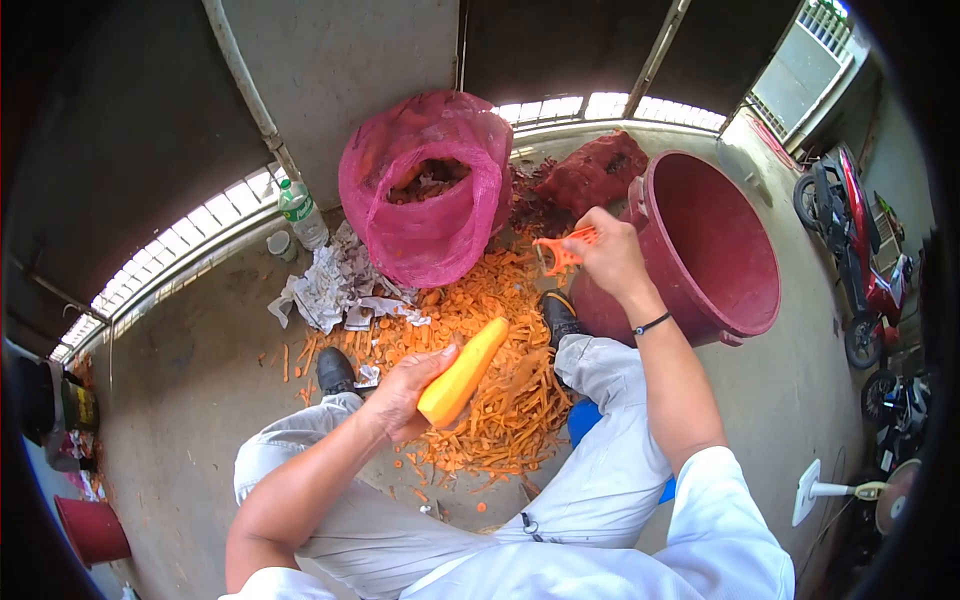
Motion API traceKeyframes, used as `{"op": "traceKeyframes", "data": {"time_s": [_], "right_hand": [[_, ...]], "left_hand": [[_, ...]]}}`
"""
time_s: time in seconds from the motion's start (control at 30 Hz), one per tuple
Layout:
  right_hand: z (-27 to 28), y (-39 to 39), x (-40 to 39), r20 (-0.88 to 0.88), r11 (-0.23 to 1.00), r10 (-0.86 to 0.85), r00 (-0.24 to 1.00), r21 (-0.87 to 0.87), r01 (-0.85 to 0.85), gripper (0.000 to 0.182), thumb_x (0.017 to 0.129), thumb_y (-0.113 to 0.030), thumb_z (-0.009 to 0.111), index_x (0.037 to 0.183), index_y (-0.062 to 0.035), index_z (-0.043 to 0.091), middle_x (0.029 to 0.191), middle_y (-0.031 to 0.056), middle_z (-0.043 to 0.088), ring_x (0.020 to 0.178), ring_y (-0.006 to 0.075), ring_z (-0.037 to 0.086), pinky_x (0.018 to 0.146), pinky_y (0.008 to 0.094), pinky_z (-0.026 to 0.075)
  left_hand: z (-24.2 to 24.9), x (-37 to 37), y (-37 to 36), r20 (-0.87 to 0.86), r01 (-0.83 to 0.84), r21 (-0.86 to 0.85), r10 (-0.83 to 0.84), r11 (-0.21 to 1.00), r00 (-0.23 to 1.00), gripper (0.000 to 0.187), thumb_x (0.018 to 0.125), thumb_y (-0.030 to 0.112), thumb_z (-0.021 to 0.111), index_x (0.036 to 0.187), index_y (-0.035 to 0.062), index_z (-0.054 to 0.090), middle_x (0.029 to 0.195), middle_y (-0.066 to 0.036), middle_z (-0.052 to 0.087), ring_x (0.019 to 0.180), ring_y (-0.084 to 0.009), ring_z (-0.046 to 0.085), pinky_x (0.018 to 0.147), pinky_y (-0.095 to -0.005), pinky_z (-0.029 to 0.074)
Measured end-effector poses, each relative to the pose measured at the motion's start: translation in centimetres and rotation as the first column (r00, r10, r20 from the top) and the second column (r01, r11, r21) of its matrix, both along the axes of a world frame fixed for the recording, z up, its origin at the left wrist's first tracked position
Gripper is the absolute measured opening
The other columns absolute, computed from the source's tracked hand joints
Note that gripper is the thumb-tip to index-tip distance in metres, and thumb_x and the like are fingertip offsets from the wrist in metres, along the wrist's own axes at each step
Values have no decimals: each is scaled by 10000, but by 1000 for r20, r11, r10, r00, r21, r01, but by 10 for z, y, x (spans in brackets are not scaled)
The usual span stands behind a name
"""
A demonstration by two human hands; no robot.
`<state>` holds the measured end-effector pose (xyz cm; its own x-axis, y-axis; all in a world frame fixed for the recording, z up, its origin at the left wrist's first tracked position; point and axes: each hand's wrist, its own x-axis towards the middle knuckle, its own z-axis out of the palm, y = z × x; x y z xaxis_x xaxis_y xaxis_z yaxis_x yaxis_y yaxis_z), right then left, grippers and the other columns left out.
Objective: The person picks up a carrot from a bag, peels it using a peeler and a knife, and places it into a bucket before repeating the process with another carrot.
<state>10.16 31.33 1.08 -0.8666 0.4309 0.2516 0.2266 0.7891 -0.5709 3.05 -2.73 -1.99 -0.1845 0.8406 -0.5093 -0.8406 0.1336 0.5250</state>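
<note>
My left hand (pixel 408 392) is closed around a peeled carrot (pixel 465 373), its upper end pointing away to the right. An orange peeler (pixel 566 250) is gripped in my right hand (pixel 612 255), up and to the right of the carrot and apart from it. Below both hands a wide heap of carrot peelings (pixel 515 415) covers the floor between my shoes. Beyond the heap stands a pink mesh sack (pixel 440 235), its mouth open, with dark contents that I cannot make out clearly.
A large maroon tub (pixel 715 250) stands by my right arm, its inside facing me. Behind it lies a dark red mesh sack (pixel 597 170). Crumpled paper (pixel 340 280) and a plastic bottle (pixel 303 212) are at the left. Motorcycles (pixel 860 240) and a fan (pixel 895 495) stand far right.
</note>
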Motion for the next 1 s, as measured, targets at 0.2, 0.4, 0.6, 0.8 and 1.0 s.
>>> {"op": "traceKeyframes", "data": {"time_s": [0.2, 0.4, 0.6, 0.8, 1.0], "right_hand": [[21, -69, 11, -197, 821, 257, 946, -472, -321, 231, 813, -108, 862, 910, -2, 680, 813, 44, 735, 760, 83, 677, 670, 271, 559], [29, -89, 12, -81, 856, 394, 915, -329, -398, 253, 803, -132, 869, 918, -3, 684, 776, 61, 713, 711, 72, 650, 631, 263, 520], [27, -51, 7, -114, 958, 272, 955, 128, -258, 217, 819, -111, 829, 899, 8, 665, 804, 144, 729, 717, 189, 727, 644, 333, 551], [19, -41, 8, -264, 954, 73, 962, -262, -144, 226, 836, -108, 837, 936, 1, 666, 800, 102, 743, 746, 154, 736, 668, 303, 579], [13, -89, 12, -203, 707, 353, 913, -582, -402, 232, 852, -42, 838, 987, -9, 651, 890, 43, 729, 804, 77, 683, 720, 245, 567]], "left_hand": [[-24, -8, 2, 98, -137, 16, 134, 990, 986, 324, 1058, 306, 507, 1236, 60, 620, 1004, -92, 698, 798, -191, 671, 599, -363, 514], [-12, 7, 12, -150, -207, -56, 197, 977, 969, 366, 1058, 332, 507, 1245, 42, 630, 986, -52, 689, 775, -132, 645, 667, -296, 523], [-11, 9, 9, -286, -160, -4, 152, 987, 946, 383, 1039, 317, 568, 1230, -5, 650, 1015, -58, 704, 812, -127, 670, 715, -281, 538], [-10, 0, 2, -58, -144, 25, 145, 989, 988, 349, 1058, 331, 572, 1219, 28, 638, 982, -89, 706, 775, -181, 671, 636, -342, 533], [-14, -7, 7, 51, -196, 35, 195, 980, 980, 394, 1068, 415, 506, 1290, 102, 596, 1038, -96, 697, 816, -215, 664, 628, -367, 503]]}}
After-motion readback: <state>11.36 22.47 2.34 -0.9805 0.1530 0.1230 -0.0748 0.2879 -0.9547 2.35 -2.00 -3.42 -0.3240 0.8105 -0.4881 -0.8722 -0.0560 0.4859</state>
